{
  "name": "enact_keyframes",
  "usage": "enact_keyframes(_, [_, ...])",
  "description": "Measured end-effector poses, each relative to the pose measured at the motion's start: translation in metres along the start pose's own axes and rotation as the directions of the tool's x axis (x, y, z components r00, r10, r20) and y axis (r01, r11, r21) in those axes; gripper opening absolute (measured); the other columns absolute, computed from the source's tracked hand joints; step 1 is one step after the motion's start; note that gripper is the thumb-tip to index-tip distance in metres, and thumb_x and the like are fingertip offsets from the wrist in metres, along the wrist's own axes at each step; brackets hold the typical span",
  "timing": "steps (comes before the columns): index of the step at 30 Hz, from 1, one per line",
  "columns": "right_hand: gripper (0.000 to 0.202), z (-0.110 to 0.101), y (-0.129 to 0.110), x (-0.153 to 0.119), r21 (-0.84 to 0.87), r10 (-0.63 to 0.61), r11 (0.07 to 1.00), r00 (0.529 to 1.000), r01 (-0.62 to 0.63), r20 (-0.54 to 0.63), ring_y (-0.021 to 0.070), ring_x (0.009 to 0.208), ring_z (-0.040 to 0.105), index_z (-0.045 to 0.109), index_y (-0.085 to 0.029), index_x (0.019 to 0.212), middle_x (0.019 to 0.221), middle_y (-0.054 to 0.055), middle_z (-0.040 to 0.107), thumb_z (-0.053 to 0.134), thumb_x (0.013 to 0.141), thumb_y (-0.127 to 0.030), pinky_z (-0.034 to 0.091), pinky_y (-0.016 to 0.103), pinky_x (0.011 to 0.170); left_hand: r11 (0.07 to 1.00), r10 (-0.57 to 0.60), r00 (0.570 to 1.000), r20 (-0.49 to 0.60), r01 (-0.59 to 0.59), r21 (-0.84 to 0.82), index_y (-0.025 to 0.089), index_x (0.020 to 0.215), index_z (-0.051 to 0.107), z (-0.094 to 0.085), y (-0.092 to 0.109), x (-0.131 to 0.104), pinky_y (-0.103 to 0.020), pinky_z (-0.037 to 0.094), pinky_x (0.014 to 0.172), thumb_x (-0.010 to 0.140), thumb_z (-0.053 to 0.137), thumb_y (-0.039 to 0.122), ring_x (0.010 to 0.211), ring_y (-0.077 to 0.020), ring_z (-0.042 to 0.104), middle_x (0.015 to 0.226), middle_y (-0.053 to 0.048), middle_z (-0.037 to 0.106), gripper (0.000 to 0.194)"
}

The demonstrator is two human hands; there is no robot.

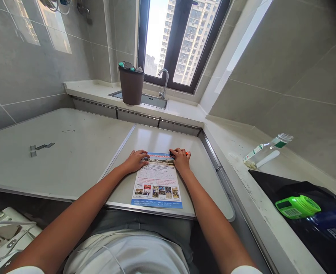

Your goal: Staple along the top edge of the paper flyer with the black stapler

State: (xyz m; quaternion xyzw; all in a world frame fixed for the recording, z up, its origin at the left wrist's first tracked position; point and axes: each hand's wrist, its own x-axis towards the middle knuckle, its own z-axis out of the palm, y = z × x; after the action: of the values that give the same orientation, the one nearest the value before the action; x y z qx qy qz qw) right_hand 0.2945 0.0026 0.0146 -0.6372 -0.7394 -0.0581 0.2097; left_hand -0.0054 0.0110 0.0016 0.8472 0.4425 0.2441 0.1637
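Note:
A printed flyer point(157, 182) with blue bands and small photos lies flat on the pale folding table point(213, 186). My left hand point(135, 161) rests at the flyer's upper left edge, its fingers spread over the border. At the upper right corner, my right hand point(181, 159) is closed round a small black and orange tool point(188, 153), mostly hidden by the fingers, and touches the paper.
Grey scraps point(42, 146) lie on the table's left half. Beyond it, a brown bin point(132, 85) stands by the sink point(153, 101). On the right ledge are a glass bottle point(266, 150) and a green container point(298, 206). A power strip point(12, 241) sits lower left.

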Motion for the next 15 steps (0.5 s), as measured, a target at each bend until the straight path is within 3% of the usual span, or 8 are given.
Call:
enact_keyframes(8, [0.060,-0.003,-0.009,-0.006,-0.108,-0.043,0.993,0.999,0.045,0.027,0.0310,0.122,0.047,0.067,-0.038,0.129,0.124,0.008,0.067,0.053,0.085,0.001,0.016,0.063,0.115,1.000,-0.006,1.000,0.018,0.006,0.009,0.027,0.118,0.074,-0.004,0.003,-0.001,-0.065,0.028,0.124,0.092,0.063,0.036,0.137,-0.0338,0.056,0.141,-0.011,0.063,0.030])
enact_keyframes(15, [0.072,-0.011,0.014,-0.004,0.042,0.075,0.996,0.997,-0.074,-0.029,0.0282,0.117,0.056,0.054,-0.031,0.147,0.126,0.011,0.066,0.053,0.083,0.002,0.040,0.041,0.098,0.999,-0.014,0.999,0.030,0.013,0.037,0.028,0.122,0.073,-0.004,0.001,0.000,-0.063,0.029,0.124,0.094,0.062,0.037,0.136,-0.0323,0.056,0.144,-0.011,0.061,0.031])
